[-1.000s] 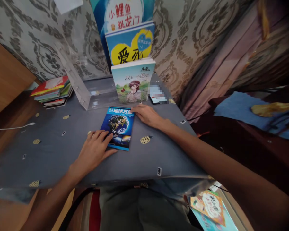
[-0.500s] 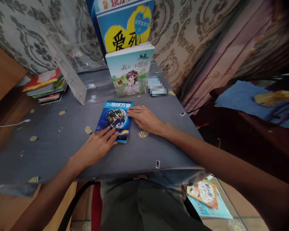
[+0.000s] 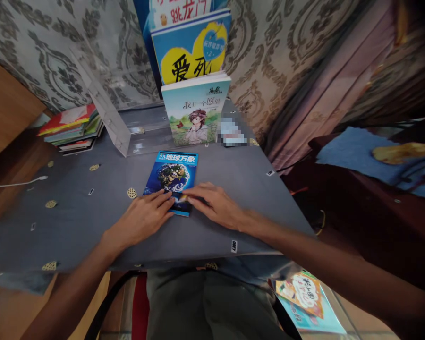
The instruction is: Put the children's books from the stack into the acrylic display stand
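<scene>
A blue book (image 3: 173,175) with a globe on its cover lies closed and flat on the grey cloth in front of me. My left hand (image 3: 147,211) rests on its lower left part, fingers stretched out across the cover. At the lower right edge of the book is my right hand (image 3: 216,203); its fingers extend over the cover and the thumb lies close to the edge. Part of the lower cover is hidden under both hands.
Beyond it, a clear acrylic stand (image 3: 115,125) has a pale green book (image 3: 197,111) and a yellow-and-blue book (image 3: 191,49) upright beside it. Stacked books (image 3: 72,127) lie at the back left, near a white cable (image 3: 19,183). More books (image 3: 304,302) are low at right.
My right hand has slid down along the book's right edge, from beside the globe to the lower corner. The left hand stays on the cover. The view has tilted slightly.
</scene>
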The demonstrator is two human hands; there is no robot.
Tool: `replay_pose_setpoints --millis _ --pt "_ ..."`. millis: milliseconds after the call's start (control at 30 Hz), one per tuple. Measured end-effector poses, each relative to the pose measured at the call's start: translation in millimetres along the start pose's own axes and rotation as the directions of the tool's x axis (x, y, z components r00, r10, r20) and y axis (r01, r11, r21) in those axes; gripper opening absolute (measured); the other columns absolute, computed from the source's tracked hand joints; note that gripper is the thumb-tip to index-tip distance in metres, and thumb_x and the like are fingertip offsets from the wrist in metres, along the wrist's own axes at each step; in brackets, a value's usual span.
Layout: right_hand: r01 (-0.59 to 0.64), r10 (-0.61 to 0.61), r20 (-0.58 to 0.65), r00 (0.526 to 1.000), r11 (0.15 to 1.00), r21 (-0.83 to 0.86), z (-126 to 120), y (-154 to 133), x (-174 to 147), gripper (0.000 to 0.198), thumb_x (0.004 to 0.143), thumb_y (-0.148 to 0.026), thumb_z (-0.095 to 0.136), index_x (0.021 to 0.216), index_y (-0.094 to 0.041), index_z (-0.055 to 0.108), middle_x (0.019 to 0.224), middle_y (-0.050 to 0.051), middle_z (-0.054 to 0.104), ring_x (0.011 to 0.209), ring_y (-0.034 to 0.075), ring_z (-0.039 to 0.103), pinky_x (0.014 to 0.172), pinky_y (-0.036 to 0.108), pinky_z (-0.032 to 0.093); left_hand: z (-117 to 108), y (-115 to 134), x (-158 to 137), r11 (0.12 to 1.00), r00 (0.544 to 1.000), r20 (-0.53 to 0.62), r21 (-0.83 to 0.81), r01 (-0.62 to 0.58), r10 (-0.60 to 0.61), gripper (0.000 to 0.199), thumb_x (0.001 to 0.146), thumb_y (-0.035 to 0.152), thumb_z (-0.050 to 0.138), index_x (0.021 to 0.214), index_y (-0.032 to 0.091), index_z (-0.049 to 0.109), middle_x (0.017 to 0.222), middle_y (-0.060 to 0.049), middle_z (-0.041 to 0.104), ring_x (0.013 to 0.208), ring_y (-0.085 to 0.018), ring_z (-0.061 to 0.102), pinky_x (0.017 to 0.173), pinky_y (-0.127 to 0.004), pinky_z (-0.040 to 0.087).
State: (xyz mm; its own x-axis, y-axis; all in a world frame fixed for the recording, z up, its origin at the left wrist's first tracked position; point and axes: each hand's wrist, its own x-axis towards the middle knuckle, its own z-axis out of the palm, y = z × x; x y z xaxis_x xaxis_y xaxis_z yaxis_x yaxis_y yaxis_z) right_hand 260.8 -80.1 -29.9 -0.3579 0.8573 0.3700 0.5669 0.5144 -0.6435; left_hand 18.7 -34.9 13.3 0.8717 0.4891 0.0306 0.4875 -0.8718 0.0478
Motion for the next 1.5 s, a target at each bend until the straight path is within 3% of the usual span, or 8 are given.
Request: replay_pose_setpoints --millis 300,533,800,900,967,1133,1333,1500 --pt "0.388 -0.364 0.191 0.911 0.915 -0.107 12.1 -24.3 -15.3 0.031 0.102 -0.019 0.043 0.104 -0.019 0.073 0.085 0.008 0.076 0.101 0.022 0.066 0.093 0.04 0.054 3.1 -6.9 4.9 0.992 0.993 -0.083 -0.096 0.081 -0.089 0.035 0.103 0.037 0.042 0.116 0.022 0.071 0.121 -0.007 0.073 0.113 -0.023 0.067 0.099 -0.04 0.054" --pt "0.101 -0.107 0.046 0.993 0.988 0.114 13.2 -26.5 -5.8 0.021 0.1 -0.025 0.052 0.103 -0.021 0.073 0.093 0.005 0.077 0.089 0.018 0.07 0.087 0.034 0.056 11.4 -43.5 27.6 0.891 0.882 -0.134 -0.04 0.451 -0.452 0.041 0.099 0.034 0.049 0.135 0.017 0.056 0.132 -0.015 0.064 0.119 -0.031 0.062 0.095 -0.045 0.053" --pt "-0.169 0.196 0.065 0.978 0.94 -0.296 20.1 -7.8 20.7 0.052 0.092 -0.035 0.064 0.139 -0.014 0.056 0.155 0.025 0.041 0.15 0.039 0.028 0.116 0.062 0.033 32.2 -59.4 44.2 0.842 0.823 -0.25 -0.338 0.42 -0.51 0.043 0.094 0.033 0.049 0.135 0.019 0.055 0.12 -0.012 0.07 0.112 -0.028 0.064 0.099 -0.047 0.049" --pt "-0.131 0.165 0.082 0.983 0.94 -0.315 23.1 -3.3 21.4 0.054 0.092 -0.04 0.065 0.141 -0.021 0.054 0.157 0.02 0.04 0.151 0.037 0.024 0.118 0.062 0.03 37.9 -69.0 49.1 0.667 0.74 -0.241 -0.657 0.351 -0.627 0.046 0.087 0.039 0.056 0.129 0.021 0.058 0.112 -0.008 0.071 0.103 -0.025 0.067 0.094 -0.043 0.052" --pt "-0.121 0.155 0.088 0.984 0.944 -0.308 23.4 -1.9 20.2 0.057 0.091 -0.042 0.067 0.142 -0.021 0.053 0.158 0.021 0.039 0.151 0.037 0.024 0.119 0.062 0.029 38.4 -74.2 53.8 0.413 0.659 -0.129 -0.862 0.295 -0.741 0.052 0.081 0.045 0.063 0.126 0.02 0.059 0.105 -0.007 0.072 0.092 -0.023 0.069 0.084 -0.038 0.055" --pt "-0.118 0.151 0.112 0.982 0.959 -0.259 20.6 -0.3 17.5 0.063 0.091 -0.042 0.067 0.145 -0.015 0.05 0.16 0.024 0.034 0.152 0.037 0.02 0.121 0.062 0.024 35.5 -67.2 68.5 -0.086 0.54 0.163 -0.983 0.165 -0.826 0.052 0.064 0.051 0.079 0.105 0.019 0.069 0.087 -0.004 0.075 0.078 -0.021 0.069 0.073 -0.032 0.054" --pt "-0.139 0.133 -0.044 0.99 0.961 -0.239 24.5 7.2 16.7 0.063 0.1 -0.036 0.049 0.156 -0.013 0.032 0.166 0.022 0.016 0.155 0.033 0.007 0.122 0.058 0.026 36.7 -48.8 77.3 -0.171 0.397 0.172 -0.985 0.039 -0.901 0.046 0.059 0.051 0.082 0.09 0.018 0.073 0.09 -0.003 0.076 0.092 -0.021 0.069 0.087 -0.032 0.052" --pt "-0.293 0.253 -0.261 0.932 0.948 -0.128 22.2 21.6 20.9 0.066 0.102 -0.042 0.039 0.16 -0.015 0.021 0.165 0.021 0.021 0.153 0.036 0.019 0.12 0.06 0.03 27.6 -40.7 76.6 -0.162 0.471 0.111 -0.984 -0.068 -0.875 0.052 0.058 0.058 0.082 0.088 0.017 0.071 0.084 -0.002 0.076 0.093 -0.023 0.07 0.088 -0.035 0.053"
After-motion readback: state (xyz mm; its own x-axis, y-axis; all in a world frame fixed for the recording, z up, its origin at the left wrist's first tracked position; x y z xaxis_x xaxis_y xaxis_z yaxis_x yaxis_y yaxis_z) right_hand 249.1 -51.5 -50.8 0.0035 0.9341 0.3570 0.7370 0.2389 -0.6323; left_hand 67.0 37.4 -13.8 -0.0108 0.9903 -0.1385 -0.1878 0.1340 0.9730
